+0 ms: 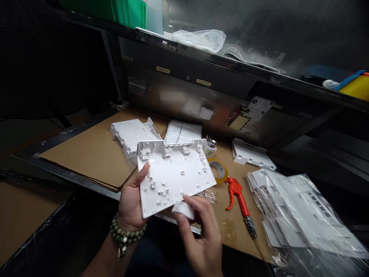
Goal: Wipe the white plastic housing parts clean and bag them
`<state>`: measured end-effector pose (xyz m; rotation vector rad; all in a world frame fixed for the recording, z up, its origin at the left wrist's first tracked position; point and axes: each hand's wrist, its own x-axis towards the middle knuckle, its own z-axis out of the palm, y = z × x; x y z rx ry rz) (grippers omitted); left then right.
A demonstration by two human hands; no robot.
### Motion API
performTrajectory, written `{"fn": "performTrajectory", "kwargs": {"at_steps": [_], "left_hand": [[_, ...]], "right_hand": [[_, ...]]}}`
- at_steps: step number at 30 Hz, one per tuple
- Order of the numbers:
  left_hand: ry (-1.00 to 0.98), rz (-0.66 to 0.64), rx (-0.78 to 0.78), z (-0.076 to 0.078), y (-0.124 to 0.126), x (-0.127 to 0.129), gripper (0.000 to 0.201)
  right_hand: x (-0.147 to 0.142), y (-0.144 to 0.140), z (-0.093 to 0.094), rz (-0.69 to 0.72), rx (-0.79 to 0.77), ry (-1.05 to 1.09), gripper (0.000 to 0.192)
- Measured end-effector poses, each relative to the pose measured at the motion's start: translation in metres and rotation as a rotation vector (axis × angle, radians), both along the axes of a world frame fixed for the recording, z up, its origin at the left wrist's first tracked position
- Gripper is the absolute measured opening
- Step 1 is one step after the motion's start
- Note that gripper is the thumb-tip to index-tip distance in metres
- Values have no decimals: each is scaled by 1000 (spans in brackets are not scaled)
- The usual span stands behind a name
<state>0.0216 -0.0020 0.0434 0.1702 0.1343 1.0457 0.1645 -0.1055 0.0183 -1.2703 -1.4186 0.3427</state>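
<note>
My left hand [131,200] grips a white plastic housing panel [173,173] by its left edge, the thumb lying on its inner face. Small clips and posts stick up from that face, and a raised wall runs along the far edge. Between the thumb and fingers of my right hand [204,227] is a folded white wipe [184,209], close to the panel's near edge. Whether the wipe touches the panel I cannot tell.
Right of the panel are a tape roll [219,171], a pump bottle [210,147] and a red air blow gun [238,198]. Bagged white panels [305,211] lie at far right. Behind are a white housing [250,154], stacked white wipes [183,131] and a wrapped housing [132,134].
</note>
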Motion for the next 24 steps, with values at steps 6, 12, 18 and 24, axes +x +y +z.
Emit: {"fn": "performTrajectory", "kwargs": {"at_steps": [6,12,18,24], "left_hand": [[57,47,-165,16,-8,9,59],[87,94,-227,18,-7,10,60],[-7,7,-68,4,-3,4,62],[-86,15,24,-26,4,-30,53]], "right_hand": [[-40,6,3,100,103,-53,24],[-31,12,7,68,69,-110,20],[-34,10,5,114,57,-111,18],[35,18,3,-233,38,-54,11]]}}
